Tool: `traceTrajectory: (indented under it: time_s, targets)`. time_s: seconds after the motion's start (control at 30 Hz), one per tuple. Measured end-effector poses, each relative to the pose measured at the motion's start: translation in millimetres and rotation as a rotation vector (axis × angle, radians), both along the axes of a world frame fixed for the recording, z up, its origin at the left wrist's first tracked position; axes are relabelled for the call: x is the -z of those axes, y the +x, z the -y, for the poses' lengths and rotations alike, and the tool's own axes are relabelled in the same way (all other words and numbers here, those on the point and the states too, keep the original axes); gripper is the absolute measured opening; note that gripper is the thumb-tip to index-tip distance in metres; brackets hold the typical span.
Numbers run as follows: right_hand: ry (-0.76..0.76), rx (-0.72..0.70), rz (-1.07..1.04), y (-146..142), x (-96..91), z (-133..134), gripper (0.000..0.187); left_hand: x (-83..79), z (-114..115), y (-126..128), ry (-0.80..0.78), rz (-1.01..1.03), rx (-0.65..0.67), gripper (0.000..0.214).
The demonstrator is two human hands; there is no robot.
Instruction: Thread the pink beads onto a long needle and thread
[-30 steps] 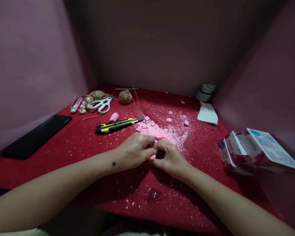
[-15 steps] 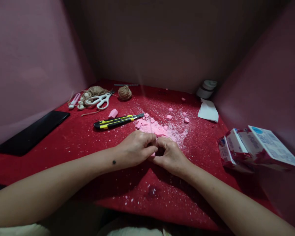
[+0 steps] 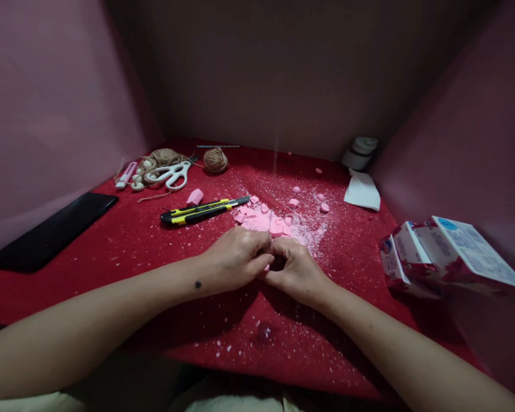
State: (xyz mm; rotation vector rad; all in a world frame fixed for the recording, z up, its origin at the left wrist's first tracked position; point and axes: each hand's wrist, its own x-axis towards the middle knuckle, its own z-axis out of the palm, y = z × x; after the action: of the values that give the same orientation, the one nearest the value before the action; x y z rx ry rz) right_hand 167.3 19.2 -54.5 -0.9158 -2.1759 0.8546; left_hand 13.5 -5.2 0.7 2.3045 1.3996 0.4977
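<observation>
My left hand [image 3: 240, 258] and my right hand [image 3: 298, 272] meet at the fingertips, both closed, over the near edge of a heap of pink crumbs [image 3: 257, 220]. A small pink chalky piece [image 3: 266, 267] peeks out between the thumbs; most of it is hidden by the fingers. Something thin and pale stands up above the left fingers, too fine to name. Beyond my left hand lies a black and yellow utility knife [image 3: 203, 212], its blade out toward the heap. A larger pink block [image 3: 195, 197] rests behind the knife.
Left: a black flat slab [image 3: 55, 232], white scissors [image 3: 171, 174], a pink cutter [image 3: 126, 175] and tangled twine [image 3: 165, 155]. A twine ball [image 3: 215, 160] sits behind. Right: small boxes [image 3: 450, 252], white paper [image 3: 363, 191] and a white container [image 3: 360, 153]. Pink dust covers the red cloth [image 3: 154, 246].
The hands stay together in nearly the same pose. The whole view has shifted slightly, with objects a little further left and up.
</observation>
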Motion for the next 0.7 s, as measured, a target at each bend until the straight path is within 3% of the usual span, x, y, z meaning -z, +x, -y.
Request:
traceTrajectory:
  time_s: [0.13,0.37,0.6,0.7]
  targets:
    - [-0.009,-0.004,0.002,-0.6,-0.7,0.3,0.013,6.1,-4.6,-1.1,0.052,-0.028,-0.037,0.011]
    - [-0.011,0.007,-0.005,0.1,-2.0,0.8,0.015,-2.0,-0.5,-1.5,-0.031,-0.04,-0.001,0.012]
    - [-0.008,0.012,0.009,-0.1,-1.5,1.1,0.011,6.6,-1.2,-3.6,0.062,-0.069,-0.033,0.01]
    - [0.001,0.016,-0.005,0.2,-0.9,0.4,0.012,2.6,0.1,-3.9,0.02,-0.072,-0.006,0.011]
